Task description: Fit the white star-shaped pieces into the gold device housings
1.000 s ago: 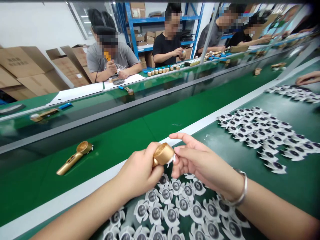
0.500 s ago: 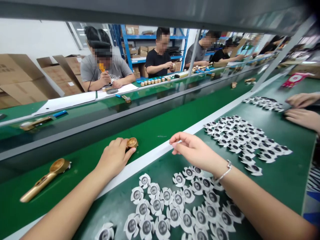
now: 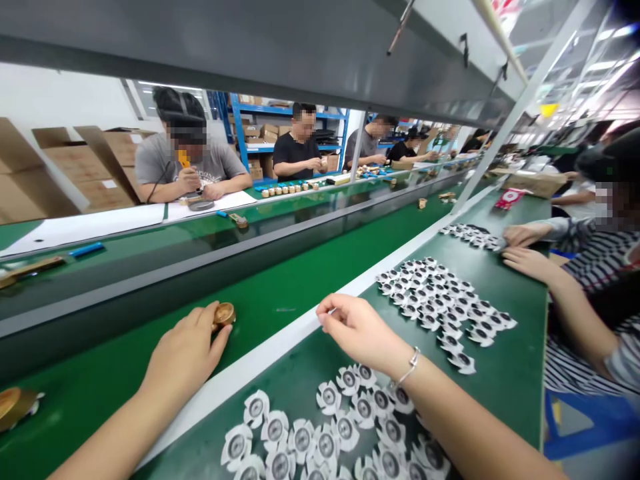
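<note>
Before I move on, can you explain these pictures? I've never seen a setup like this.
There is no robot here: a person works bare-handed, and every picture comes from one camera on their head, looking forward and down. The left hand lies over a gold part on the green belt; its grip is partly hidden. The right hand hovers with curled fingers, and I see nothing in it. White bladed wheels lie in groups on the dark green table. Other people sit across the belt and at the right.
</note>
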The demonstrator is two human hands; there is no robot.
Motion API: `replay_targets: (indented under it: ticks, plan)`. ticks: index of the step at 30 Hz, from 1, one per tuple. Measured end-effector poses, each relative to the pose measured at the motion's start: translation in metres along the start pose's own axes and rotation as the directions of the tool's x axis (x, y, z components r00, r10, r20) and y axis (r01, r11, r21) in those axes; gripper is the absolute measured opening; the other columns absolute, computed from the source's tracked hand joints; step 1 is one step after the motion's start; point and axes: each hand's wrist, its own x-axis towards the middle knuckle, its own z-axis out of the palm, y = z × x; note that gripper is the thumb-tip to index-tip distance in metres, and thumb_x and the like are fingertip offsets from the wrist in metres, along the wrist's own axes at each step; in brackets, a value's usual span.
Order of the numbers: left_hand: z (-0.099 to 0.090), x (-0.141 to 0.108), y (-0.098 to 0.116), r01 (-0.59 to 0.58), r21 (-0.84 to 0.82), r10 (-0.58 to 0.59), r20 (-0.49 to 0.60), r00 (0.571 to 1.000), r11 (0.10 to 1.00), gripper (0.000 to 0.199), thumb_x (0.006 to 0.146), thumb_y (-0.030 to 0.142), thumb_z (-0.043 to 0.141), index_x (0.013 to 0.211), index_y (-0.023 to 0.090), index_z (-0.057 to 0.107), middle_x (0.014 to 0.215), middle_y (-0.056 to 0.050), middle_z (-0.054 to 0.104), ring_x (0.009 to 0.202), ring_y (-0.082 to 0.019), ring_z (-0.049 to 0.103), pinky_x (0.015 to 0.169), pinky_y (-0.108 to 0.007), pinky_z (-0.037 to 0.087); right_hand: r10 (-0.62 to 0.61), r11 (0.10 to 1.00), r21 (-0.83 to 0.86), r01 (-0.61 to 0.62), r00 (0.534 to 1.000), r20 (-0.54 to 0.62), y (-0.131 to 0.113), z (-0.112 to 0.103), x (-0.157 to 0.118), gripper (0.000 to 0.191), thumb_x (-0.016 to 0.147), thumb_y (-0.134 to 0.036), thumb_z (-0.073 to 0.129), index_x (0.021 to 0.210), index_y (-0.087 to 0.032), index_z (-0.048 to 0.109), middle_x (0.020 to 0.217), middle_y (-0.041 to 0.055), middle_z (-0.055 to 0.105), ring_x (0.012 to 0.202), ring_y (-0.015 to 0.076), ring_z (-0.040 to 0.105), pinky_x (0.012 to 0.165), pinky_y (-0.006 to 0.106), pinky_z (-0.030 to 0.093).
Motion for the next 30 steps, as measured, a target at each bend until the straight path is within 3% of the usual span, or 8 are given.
replay_targets:
  ticks: [6,11,16,23,30]
  plan:
    - [0.004,0.002,-0.003,0.013,0.031,-0.012,-0.015,1.0,0.999,0.055,0.095,0.048,0.031,0.133,0.012,0.047,0.115,-0.013,0.061,0.097,-0.03,0.06,0.075,-0.039,0.048,-0.077,0.992,-0.108,0.07,0.996,-0.055,-0.002,-0.003,0.0,0.012,0.088,-0.022,0.051,0.085,-0.016,0.061,0.077,0.0007,0.058,0.059,0.0097,0.047,0.055,0.021,0.035]
    - [0.004,0.001,-0.001,-0.024,0.127,0.028,-0.031,0.999,0.992,0.055,0.094,0.045,0.033,0.135,0.009,0.046,0.113,-0.015,0.061,0.1,-0.032,0.057,0.08,-0.043,0.046,-0.137,0.976,-0.173,0.131,0.99,-0.023,-0.001,-0.003,0.001,0.012,0.088,-0.017,0.052,0.083,-0.017,0.062,0.083,0.0019,0.062,0.075,0.0141,0.055,0.069,0.024,0.041]
    - [0.006,0.0,0.004,-0.016,0.169,0.035,-0.108,0.994,0.986,0.053,0.095,0.043,0.035,0.134,0.01,0.047,0.12,-0.017,0.057,0.109,-0.034,0.052,0.088,-0.047,0.042,-0.154,0.933,-0.302,0.196,0.975,0.158,0.003,-0.006,0.0,0.015,0.088,-0.014,0.05,0.088,-0.017,0.065,0.085,0.002,0.064,0.074,0.0142,0.057,0.068,0.025,0.043]
    - [0.006,-0.003,0.016,-0.083,0.127,0.11,-0.218,0.97,0.988,0.043,0.096,0.035,0.036,0.131,0.013,0.049,0.13,-0.017,0.05,0.121,-0.034,0.045,0.106,-0.053,0.03,-0.153,0.895,-0.325,0.305,0.896,0.417,0.012,-0.014,-0.002,0.031,0.088,-0.013,0.05,0.109,-0.021,0.071,0.11,0.0038,0.066,0.1,0.0205,0.06,0.088,0.031,0.046]
    - [0.001,-0.008,0.019,-0.169,0.014,0.168,-0.205,0.964,0.986,0.039,0.094,0.032,0.041,0.127,0.015,0.053,0.128,-0.015,0.051,0.122,-0.033,0.044,0.107,-0.051,0.03,-0.056,0.914,-0.324,0.244,0.867,0.495,0.013,-0.021,0.002,0.032,0.088,-0.019,0.052,0.113,-0.025,0.072,0.122,0.0015,0.063,0.106,0.0218,0.06,0.091,0.033,0.05]
